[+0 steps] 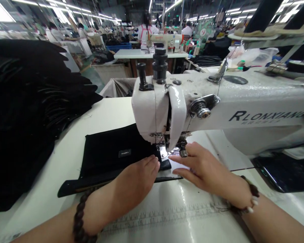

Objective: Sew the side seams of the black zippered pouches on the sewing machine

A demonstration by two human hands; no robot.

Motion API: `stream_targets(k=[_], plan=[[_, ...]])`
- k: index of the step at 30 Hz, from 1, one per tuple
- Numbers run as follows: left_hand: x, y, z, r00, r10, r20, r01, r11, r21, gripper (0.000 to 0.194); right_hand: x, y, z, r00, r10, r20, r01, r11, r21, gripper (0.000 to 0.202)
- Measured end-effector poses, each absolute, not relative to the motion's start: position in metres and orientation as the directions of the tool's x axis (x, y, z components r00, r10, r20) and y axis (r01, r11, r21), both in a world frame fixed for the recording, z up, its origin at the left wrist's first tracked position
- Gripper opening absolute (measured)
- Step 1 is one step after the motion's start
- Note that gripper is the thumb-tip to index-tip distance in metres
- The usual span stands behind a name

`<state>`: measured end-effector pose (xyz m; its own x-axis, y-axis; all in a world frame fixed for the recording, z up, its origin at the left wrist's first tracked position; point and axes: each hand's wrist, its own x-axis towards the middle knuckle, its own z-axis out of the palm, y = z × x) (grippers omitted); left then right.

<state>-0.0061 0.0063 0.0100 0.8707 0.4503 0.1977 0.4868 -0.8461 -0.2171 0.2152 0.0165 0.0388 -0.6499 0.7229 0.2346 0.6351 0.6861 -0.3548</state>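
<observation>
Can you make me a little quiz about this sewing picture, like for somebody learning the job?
1. Choose one: what are the left hand's fingers resting on?
A) a phone
B) black cloth with a small label
C) thread spools

2. True or false: the right hand has nothing around its wrist.

3. Short answer: which big letter starts the name on the sewing machine?

Key:
1. B, the black cloth
2. False, it wears a beaded bracelet
3. R

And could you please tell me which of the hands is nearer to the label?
Left. The left hand lies on the black cloth, close to the label; the right hand is farther off, to the right.
</observation>
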Motion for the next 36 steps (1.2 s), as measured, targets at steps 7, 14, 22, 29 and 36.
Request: stream_targets(k=[7,14,22,29,36], plan=[[-0.006,0.013,0.005,0.884,0.421,0.203,0.464,-0.84,-0.282,0.032,0.189,0.014,0.016,-0.721,0.682,0.127,0.665,0.731,-0.152,0.016],[-0.007,0.018,0.006,0.879,0.408,0.247,0.47,-0.827,-0.308,0.034,0.187,0.016,0.016,-0.677,0.729,0.099,0.714,0.683,-0.152,0.021],[-0.008,0.029,0.003,0.859,0.456,0.231,0.508,-0.813,-0.284,0.036,0.186,0.019,0.011,-0.608,0.792,0.059,0.778,0.609,-0.154,0.03],[-0.008,0.038,-0.001,0.848,0.498,0.182,0.529,-0.816,-0.232,0.036,0.183,0.023,0.011,-0.565,0.818,0.11,0.805,0.575,-0.145,0.027],[-0.009,0.044,0.002,0.842,0.511,0.172,0.539,-0.816,-0.211,0.033,0.184,0.026,0.009,-0.55,0.829,0.099,0.806,0.558,-0.197,0.028]])
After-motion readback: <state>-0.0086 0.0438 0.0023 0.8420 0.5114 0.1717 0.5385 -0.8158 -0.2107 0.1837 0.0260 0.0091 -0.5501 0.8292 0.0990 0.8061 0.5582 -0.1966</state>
